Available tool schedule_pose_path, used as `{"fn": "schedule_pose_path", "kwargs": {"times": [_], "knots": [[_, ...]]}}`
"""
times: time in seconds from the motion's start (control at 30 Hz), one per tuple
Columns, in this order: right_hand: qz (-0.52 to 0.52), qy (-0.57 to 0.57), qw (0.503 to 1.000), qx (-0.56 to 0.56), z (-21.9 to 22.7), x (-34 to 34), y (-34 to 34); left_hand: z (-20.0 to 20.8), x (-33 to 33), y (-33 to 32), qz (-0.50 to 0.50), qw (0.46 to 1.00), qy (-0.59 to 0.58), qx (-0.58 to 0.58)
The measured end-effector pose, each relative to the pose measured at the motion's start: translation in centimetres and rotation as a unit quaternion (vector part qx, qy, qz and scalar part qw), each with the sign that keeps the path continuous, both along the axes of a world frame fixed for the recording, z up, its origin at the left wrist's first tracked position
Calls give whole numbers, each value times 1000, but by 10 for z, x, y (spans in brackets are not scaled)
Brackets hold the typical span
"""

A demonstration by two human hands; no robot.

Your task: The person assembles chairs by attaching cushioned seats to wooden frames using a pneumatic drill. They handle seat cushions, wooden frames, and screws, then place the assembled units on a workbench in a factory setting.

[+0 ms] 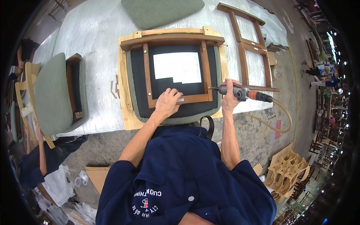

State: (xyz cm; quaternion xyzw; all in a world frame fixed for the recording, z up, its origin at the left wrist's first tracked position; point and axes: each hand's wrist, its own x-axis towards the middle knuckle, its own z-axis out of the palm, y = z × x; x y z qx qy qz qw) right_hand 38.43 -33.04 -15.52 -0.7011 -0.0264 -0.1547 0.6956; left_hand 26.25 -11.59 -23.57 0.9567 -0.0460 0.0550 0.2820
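Observation:
An upholstered seat [188,119] lies upside down in front of me, its black underside showing with a white printed sheet [177,66] on it. On top of the seat sits a brown wooden frame [206,67]. My left hand [168,102] is closed over the frame's near rail, toward its left corner. My right hand [229,98] grips an air screwdriver [242,93] from the right side. The driver's bit points left and meets or nearly meets a screw [210,88] near the frame's near right corner.
A light wooden jig [128,90] surrounds the seat. Loose screws [117,86] lie left of it. Another green seat [56,93] stands at left, beside a co-worker's arms [40,144]. Brown frames [242,45] lie at right. The driver's hose [288,120] loops over the table edge.

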Motion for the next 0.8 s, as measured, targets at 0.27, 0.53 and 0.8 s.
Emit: {"fn": "schedule_pose_path", "kwargs": {"times": [0.27, 0.53, 0.8], "knots": [[24, 8, 999, -20, 2, 2, 5, -1, 0, 0, 2, 1000, 12, 0], [45, 15, 998, -41, 6, 6, 12, -1, -1, 0, -2, 1000, 28, -6], [160, 4, 986, 45, 45, -22, 64, -4, -3, 1, -5, 1000, 10, 7]]}}
